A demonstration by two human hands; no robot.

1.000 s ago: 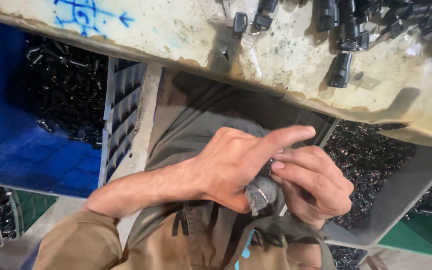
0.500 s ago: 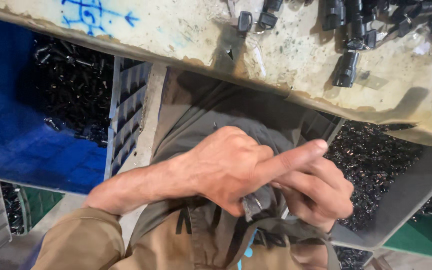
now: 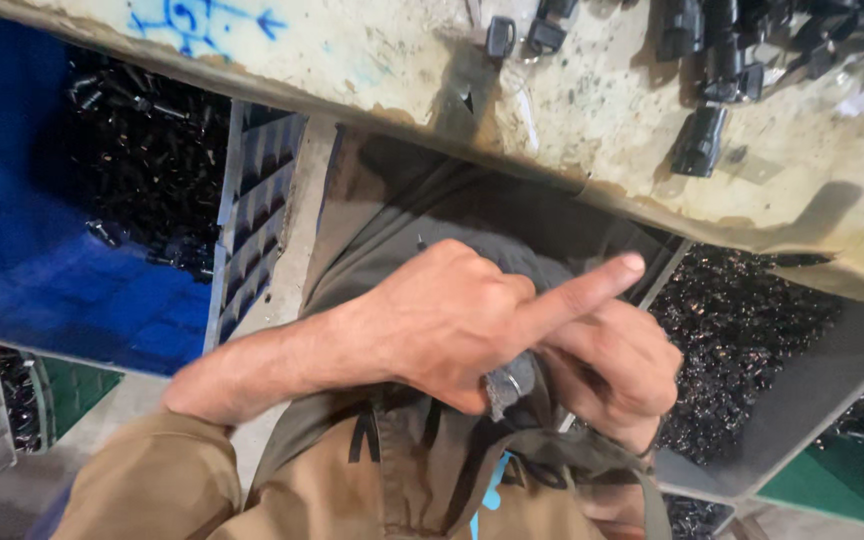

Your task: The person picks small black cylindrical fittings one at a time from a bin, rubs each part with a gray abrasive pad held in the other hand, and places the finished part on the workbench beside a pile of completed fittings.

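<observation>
Both hands — left hand (image 3: 442, 320), right hand (image 3: 617, 370) — grip a metal part (image 3: 505, 383).

left hand (image 3: 452, 320) index extended, right hand (image 3: 617, 375) seemingly curled

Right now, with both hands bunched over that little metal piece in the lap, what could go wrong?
1. The small grey metal part is pinched between the left hand and the right hand over the lap; if it slips, it may well drop into the grey bin of dark parts and be hard to find.
2. The black parts lie near the worn bench edge; a knock could tip them off.
</observation>
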